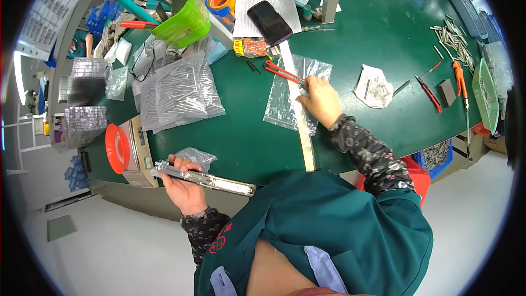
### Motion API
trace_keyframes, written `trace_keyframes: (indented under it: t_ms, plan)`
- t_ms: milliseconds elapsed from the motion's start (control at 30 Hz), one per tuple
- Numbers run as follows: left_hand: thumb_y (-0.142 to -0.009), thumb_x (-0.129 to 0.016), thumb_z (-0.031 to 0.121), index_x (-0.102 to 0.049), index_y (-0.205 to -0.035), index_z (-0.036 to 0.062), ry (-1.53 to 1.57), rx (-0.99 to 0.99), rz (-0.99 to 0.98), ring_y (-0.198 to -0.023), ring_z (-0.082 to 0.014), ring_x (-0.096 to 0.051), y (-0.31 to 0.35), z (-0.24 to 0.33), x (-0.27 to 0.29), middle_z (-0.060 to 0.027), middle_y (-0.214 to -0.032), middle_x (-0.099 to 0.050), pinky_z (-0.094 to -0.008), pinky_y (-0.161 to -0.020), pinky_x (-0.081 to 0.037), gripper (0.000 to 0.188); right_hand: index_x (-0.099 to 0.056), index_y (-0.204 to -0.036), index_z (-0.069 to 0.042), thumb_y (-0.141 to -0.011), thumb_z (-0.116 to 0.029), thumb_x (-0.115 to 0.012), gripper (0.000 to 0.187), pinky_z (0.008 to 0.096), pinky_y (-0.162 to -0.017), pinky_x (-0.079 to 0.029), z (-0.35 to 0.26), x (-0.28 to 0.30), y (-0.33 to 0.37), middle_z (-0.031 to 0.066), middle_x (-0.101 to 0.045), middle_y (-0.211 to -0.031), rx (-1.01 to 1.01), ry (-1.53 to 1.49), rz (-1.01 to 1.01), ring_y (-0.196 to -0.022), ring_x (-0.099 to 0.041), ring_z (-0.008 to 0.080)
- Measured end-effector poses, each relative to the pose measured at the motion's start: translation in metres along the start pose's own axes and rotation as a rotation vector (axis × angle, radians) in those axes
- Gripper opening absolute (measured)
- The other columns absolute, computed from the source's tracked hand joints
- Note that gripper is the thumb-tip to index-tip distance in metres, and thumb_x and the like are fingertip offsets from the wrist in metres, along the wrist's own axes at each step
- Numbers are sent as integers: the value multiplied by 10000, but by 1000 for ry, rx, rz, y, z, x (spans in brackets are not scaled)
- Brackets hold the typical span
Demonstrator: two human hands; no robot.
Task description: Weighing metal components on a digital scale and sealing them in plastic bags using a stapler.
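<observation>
My left hand (pixel 185 191) is wrapped around a long silver metal bar assembly (pixel 222 182), held tilted over the table's front edge. A small clear plastic bag (pixel 198 158) lies just beyond that hand. On the table, my right hand (pixel 322 100) has its thumb and fingers closed at the near end of a red-handled tool (pixel 283 71), whose exact kind I cannot make out. Beneath this hand run a long pale strip (pixel 306 140) and a flat clear plastic bag (pixel 278 104). The fingertips partly hide the tool's end.
A bag of metal tubes (pixel 183 96) lies left, below a green tool bin (pixel 183 24). A phone (pixel 268 22) rests on papers at the back. Red-handled pliers (pixel 430 94), an air gun (pixel 460 79) and loose metal pins (pixel 453 41) lie right. An orange-red dish (pixel 116 148) sits left.
</observation>
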State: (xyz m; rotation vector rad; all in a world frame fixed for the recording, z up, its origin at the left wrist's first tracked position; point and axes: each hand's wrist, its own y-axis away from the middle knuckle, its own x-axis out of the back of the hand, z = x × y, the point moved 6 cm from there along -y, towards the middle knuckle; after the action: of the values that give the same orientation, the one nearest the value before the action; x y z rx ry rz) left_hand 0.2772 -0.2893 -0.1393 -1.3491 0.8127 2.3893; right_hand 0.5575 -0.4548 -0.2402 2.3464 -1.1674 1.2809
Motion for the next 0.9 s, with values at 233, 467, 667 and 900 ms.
trace_keyframes:
  t_ms: [233,467,667,900]
  plan:
    - [-882,-415,365,-452,-939,21,-22,118,-49,-649,-137,-363,-9,-28,-10,-32,-726,-379,-285,-651,-371,350,-497,-971,-59,-676,-66,-535,297,402,-631,-461,-7,-4,2,130,-558,-747,71,31,17,-751,-555,293]
    - [-882,-332,484,-490,-940,31,-227,318,-149,-633,-159,-430,-23,-74,-30,-38,-726,-431,-313,-631,-399,483,-598,-842,-22,-783,-74,-593,78,164,-492,-392,-126,64,-17,-19,-546,-725,48,-869,-450,-576,-463,32]
    - [-884,-331,477,-502,-982,42,-257,442,-244,-616,-191,-516,-18,-91,-44,-58,-749,-529,-341,-596,-450,477,-575,-786,-7,-722,-48,-621,89,261,-576,-424,-205,75,-23,53,-514,-736,554,-684,-568,-666,-532,150]
    - [-883,-324,487,-505,-962,83,-348,422,-269,-614,-174,-520,-15,-91,-48,-39,-715,-510,-332,-598,-440,450,-576,-744,-8,-666,-61,-633,110,328,-588,-444,-221,73,-27,104,-534,-731,787,-450,-447,-664,-555,266]
